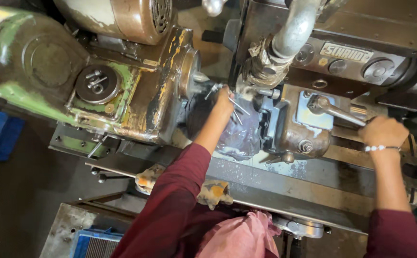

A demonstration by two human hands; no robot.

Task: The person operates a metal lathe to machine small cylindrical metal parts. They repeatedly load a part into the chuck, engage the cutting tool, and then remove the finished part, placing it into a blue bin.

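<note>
With thin metal pins (237, 112) gripped in the left hand (224, 101) at the spindle nose (196, 76), loading looks underway, while the right hand (383, 131) at 3 o'clock clasps the lever (335, 111), not yet thrown.

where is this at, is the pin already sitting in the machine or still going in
Done: the right hand already grips the lever. In hand: the left hand holds several thin metal pins at the pointed centre. Left: whether a pin is seated there cannot be told; several are not yet loaded.
</note>
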